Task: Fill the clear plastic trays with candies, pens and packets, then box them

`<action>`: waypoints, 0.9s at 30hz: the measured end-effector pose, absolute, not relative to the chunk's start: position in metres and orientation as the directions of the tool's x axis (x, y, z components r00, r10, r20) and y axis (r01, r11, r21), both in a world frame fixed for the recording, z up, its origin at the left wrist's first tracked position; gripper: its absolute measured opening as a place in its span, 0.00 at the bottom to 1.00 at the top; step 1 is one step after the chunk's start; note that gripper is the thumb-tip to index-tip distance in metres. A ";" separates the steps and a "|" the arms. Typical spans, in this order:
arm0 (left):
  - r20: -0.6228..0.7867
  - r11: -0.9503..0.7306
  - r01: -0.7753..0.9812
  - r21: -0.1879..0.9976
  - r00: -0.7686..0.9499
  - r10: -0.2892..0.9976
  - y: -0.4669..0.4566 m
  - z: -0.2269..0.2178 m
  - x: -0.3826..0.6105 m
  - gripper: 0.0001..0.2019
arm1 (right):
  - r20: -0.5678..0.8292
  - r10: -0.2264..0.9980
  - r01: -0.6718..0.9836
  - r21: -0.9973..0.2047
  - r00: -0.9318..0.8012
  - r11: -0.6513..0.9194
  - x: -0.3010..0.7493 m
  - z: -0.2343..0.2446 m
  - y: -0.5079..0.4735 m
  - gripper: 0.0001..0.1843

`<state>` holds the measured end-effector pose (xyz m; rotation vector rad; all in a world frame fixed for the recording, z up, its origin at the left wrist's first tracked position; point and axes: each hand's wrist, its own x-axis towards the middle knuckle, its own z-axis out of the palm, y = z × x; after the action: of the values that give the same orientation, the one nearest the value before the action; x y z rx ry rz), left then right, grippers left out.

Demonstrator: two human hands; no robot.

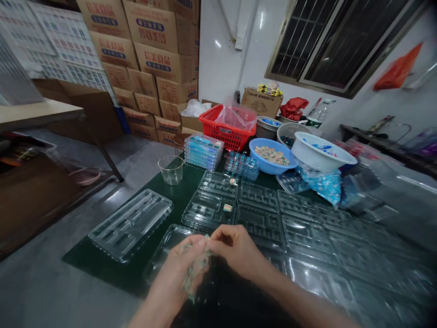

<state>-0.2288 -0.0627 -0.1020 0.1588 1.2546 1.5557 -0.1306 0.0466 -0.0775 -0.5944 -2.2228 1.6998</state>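
Above the dark-green table's (109, 269) near edge, your left hand (180, 259) holds small pale-green pieces (197, 265) while your right hand (235, 246) narrowly pinches one, apparently separating it; next, keep the pinch steady.

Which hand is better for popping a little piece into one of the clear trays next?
Probably the right hand: its fingertips are up at the little pieces, and clear trays lie just beyond it. The left hand looks busy cupping the bunch.

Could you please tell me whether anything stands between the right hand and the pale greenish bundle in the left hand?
Nothing visible does: the right hand is right at the upper end of the pale greenish bundle, which the left hand holds.
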 end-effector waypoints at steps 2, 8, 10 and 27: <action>-0.496 0.128 -0.665 0.736 -0.400 0.771 -0.063 -0.102 -0.229 0.12 | -0.017 0.505 0.182 -0.943 -0.863 0.278 -0.129 -0.077 0.059 0.08; -0.553 0.086 -0.704 0.705 -0.469 0.689 -0.064 -0.091 -0.229 0.11 | 0.008 0.598 0.502 -0.533 -0.802 0.681 -0.141 -0.085 0.137 0.13; -0.561 0.093 -0.703 0.705 -0.472 0.680 -0.064 -0.087 -0.228 0.11 | -0.009 0.596 0.529 -0.473 -0.803 0.705 -0.148 -0.090 0.152 0.11; -0.520 0.040 -0.755 0.654 -0.411 0.749 -0.059 -0.094 -0.231 0.11 | 0.140 0.542 0.493 -0.278 -0.829 0.825 -0.153 -0.082 0.106 0.10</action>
<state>-0.2313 -0.0591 -0.0936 -0.0074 1.1271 1.6449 -0.1526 0.1058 -0.0823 -0.8024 -2.7946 0.3412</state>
